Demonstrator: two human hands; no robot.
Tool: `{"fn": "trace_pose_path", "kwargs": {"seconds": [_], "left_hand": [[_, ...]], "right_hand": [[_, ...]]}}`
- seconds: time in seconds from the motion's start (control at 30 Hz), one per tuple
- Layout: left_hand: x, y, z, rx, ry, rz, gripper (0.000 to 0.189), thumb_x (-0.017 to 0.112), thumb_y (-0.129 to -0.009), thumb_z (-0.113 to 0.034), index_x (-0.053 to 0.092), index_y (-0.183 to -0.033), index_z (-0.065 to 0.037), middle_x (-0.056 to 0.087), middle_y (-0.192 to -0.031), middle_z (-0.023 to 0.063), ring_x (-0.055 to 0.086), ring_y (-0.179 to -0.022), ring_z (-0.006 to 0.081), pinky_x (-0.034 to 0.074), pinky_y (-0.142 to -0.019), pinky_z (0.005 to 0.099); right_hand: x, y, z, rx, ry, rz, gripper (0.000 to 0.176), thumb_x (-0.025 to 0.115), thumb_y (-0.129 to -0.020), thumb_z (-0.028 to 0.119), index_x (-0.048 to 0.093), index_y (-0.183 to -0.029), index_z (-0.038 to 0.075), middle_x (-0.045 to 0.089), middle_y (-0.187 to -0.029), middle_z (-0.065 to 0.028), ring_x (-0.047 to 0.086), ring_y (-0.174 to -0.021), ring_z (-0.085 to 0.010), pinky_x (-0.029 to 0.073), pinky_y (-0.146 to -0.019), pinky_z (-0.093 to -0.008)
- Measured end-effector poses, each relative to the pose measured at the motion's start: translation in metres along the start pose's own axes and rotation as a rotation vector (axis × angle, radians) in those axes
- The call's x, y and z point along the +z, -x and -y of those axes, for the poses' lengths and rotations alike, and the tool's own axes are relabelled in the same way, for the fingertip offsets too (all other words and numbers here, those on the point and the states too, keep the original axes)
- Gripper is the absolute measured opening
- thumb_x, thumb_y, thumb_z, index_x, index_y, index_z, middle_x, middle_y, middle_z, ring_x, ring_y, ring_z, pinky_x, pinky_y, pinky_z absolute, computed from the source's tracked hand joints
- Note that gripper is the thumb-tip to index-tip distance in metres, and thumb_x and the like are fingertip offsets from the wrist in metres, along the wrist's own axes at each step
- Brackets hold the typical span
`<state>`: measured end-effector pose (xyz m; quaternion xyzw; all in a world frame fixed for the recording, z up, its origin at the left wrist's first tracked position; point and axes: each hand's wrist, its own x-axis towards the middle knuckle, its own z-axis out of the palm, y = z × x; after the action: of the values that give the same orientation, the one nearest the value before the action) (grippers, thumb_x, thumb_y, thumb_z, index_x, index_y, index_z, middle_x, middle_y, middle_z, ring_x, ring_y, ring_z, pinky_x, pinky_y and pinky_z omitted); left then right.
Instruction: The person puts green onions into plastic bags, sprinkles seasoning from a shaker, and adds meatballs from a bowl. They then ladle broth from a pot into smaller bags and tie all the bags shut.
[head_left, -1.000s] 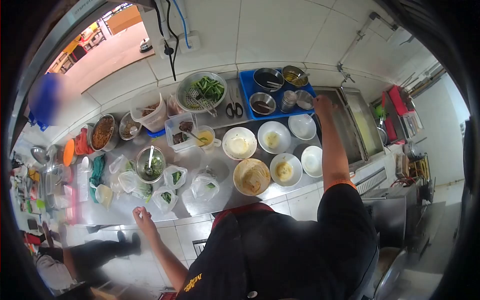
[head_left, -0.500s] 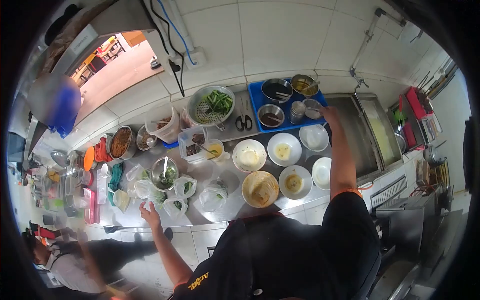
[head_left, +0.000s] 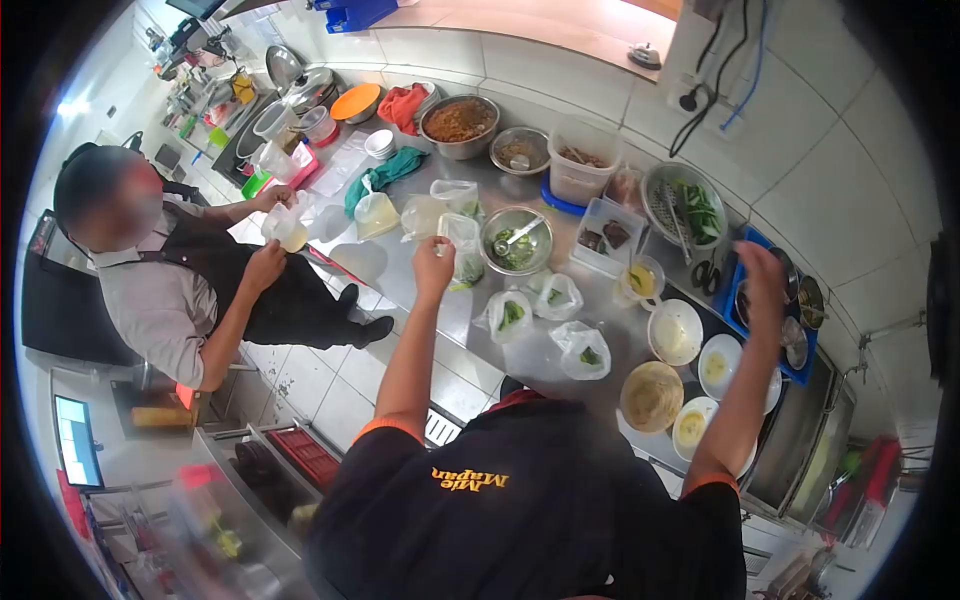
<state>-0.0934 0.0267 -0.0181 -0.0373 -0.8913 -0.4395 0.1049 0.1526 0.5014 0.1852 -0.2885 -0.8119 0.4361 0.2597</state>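
Plastic bag [head_left: 464, 240] beside steel bowl [head_left: 543, 243]; left hand [head_left: 433, 268] curled, right hand [head_left: 764, 275] blurred before blue tray [head_left: 797, 374], grips unclear.

On the worktable [head_left: 400, 265], a spoon [head_left: 524, 233] rests in a mixing bowl [head_left: 542, 255]. Bags [head_left: 512, 318] lie to the left of this bowl and in front of it, with a cloth [head_left: 385, 178] farther left. Behind the bowl, toward the wall, stands a tub [head_left: 582, 170]; right of that come a colander [head_left: 660, 200], then scissors [head_left: 706, 275]. Soup bowls [head_left: 652, 397] stand right of the front bags, before a tray [head_left: 798, 374].
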Motion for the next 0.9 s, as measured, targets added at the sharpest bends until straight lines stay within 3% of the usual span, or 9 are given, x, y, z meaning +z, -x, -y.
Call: {"fn": "trace_pose_path", "kwargs": {"seconds": [0.17,0.3,0.37,0.47,0.53,0.63,0.73,0.8,0.9], "left_hand": [[-0.013,-0.001,-0.019,-0.027,0.145,0.022,0.026,0.063,-0.072,-0.004,0.065,-0.098,-0.004,0.066,-0.084,0.0153,0.064,-0.067,0.0243,0.049,-0.065,0.0342],[-0.030,0.016,-0.040,0.047,0.191,0.006,0.030,0.062,-0.073,0.001,0.062,-0.103,-0.003,0.065,-0.089,0.0137,0.064,-0.063,0.0185,0.049,-0.060,0.0302],[-0.036,0.020,-0.048,0.063,0.242,0.020,0.032,0.061,-0.073,0.002,0.060,-0.105,-0.002,0.062,-0.096,0.0144,0.062,-0.062,0.0190,0.049,-0.059,0.0304],[-0.037,0.020,-0.047,0.133,0.304,0.030,0.033,0.059,-0.075,0.002,0.057,-0.108,-0.001,0.059,-0.104,0.0152,0.059,-0.060,0.0199,0.047,-0.057,0.0310],[-0.038,0.017,-0.040,0.173,0.351,0.042,0.033,0.059,-0.076,0.000,0.056,-0.109,-0.002,0.058,-0.106,0.0151,0.059,-0.063,0.0199,0.047,-0.056,0.0306],[-0.042,0.021,-0.021,-0.057,0.517,0.000,0.031,0.057,-0.078,-0.002,0.056,-0.109,-0.004,0.056,-0.109,0.0154,0.061,-0.069,0.0228,0.047,-0.058,0.0311],[-0.027,0.038,0.049,0.089,0.039,0.080,0.027,0.062,-0.080,-0.011,0.057,-0.107,-0.009,0.055,-0.110,0.0134,0.060,-0.087,0.0289,0.046,-0.072,0.0418],[-0.017,0.052,0.053,0.075,-0.225,0.200,0.026,0.068,-0.078,-0.019,0.060,-0.102,-0.013,0.055,-0.108,0.0110,0.055,-0.099,0.0310,0.041,-0.080,0.0495],[-0.006,0.060,0.032,0.096,-0.371,0.207,0.023,0.069,-0.076,-0.021,0.063,-0.096,-0.013,0.055,-0.108,0.0091,0.054,-0.102,0.0327,0.039,-0.083,0.0509]], "right_hand": [[0.206,0.000,0.041,-0.163,-0.159,0.417,0.026,0.066,-0.081,0.028,0.072,-0.088,0.004,0.065,-0.072,-0.0011,0.056,-0.068,-0.0081,0.044,-0.063,-0.0257],[0.318,0.033,0.093,-0.113,0.180,0.537,0.022,0.063,-0.078,0.025,0.072,-0.083,0.005,0.069,-0.078,-0.0094,0.063,-0.073,-0.0227,0.044,-0.075,-0.0376],[0.364,0.063,0.098,-0.316,0.328,0.435,0.016,0.062,-0.076,0.023,0.072,-0.077,0.010,0.069,-0.081,-0.0094,0.061,-0.081,-0.0275,0.038,-0.082,-0.0428],[0.394,0.082,0.089,-1.034,0.632,0.214,0.009,0.063,-0.072,0.021,0.069,-0.069,0.015,0.067,-0.078,-0.0051,0.058,-0.084,-0.0232,0.033,-0.082,-0.0432],[0.374,0.078,0.102,-0.966,0.626,0.155,0.006,0.064,-0.069,0.020,0.068,-0.067,0.015,0.065,-0.074,-0.0031,0.056,-0.082,-0.0226,0.032,-0.080,-0.0445],[0.303,0.044,0.110,-0.792,0.463,0.023,0.004,0.066,-0.068,0.019,0.067,-0.068,0.015,0.064,-0.072,-0.0018,0.056,-0.081,-0.0227,0.032,-0.077,-0.0452],[0.184,0.008,0.084,-0.658,0.490,-0.325,0.005,0.069,-0.075,0.017,0.070,-0.079,0.015,0.064,-0.080,-0.0051,0.058,-0.082,-0.0263,0.039,-0.075,-0.0432],[0.091,-0.003,0.056,-0.413,0.663,-0.475,0.007,0.069,-0.081,0.018,0.070,-0.086,0.013,0.066,-0.084,-0.0075,0.060,-0.086,-0.0273,0.044,-0.076,-0.0379],[-0.022,0.014,0.047,0.126,1.046,-0.586,0.024,0.057,-0.089,0.030,0.068,-0.104,0.014,0.067,-0.105,-0.0103,0.062,-0.098,-0.0286,0.047,-0.084,-0.0401]]}}
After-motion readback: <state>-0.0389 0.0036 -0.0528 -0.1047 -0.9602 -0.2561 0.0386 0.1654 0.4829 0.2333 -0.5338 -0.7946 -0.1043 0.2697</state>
